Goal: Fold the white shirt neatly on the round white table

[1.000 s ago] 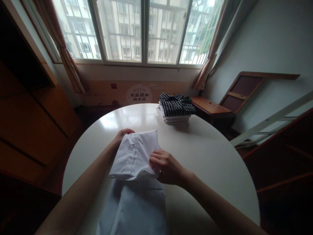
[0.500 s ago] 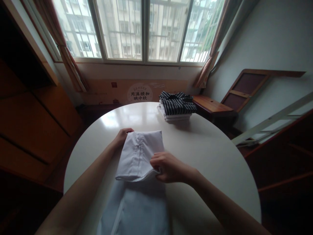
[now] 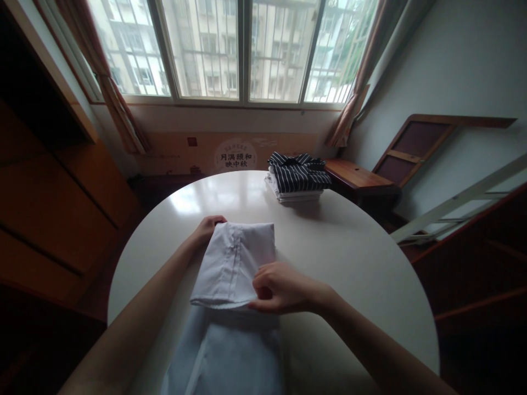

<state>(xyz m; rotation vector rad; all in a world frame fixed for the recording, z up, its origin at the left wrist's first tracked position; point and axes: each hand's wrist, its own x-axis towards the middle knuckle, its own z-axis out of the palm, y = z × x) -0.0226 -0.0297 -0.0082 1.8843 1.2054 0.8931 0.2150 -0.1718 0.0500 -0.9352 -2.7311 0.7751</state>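
Note:
A white shirt point(image 3: 230, 269) lies on the table in front of me, its far part folded back toward me as a flap with a button strip running down it. The rest of the shirt point(image 3: 242, 351) stretches toward my body, in shade. My left hand point(image 3: 209, 227) is closed at the flap's far left corner, with its fingertips partly hidden by the cloth. At the flap's near right edge, my right hand point(image 3: 280, 288) has curled fingers on the fabric and its thumb along the hem.
On the round white table point(image 3: 349, 252), a stack of folded clothes stands at the back right, topped by a black-and-white striped shirt point(image 3: 300, 173). Beyond are a wooden bench point(image 3: 358, 178) and a window point(image 3: 242, 49). Wooden cabinets point(image 3: 53, 214) stand at left.
My right hand has lowered slightly, and its thumb has moved out along the hem. The flap's near edge lies flatter and a little closer to me. My left hand has barely moved.

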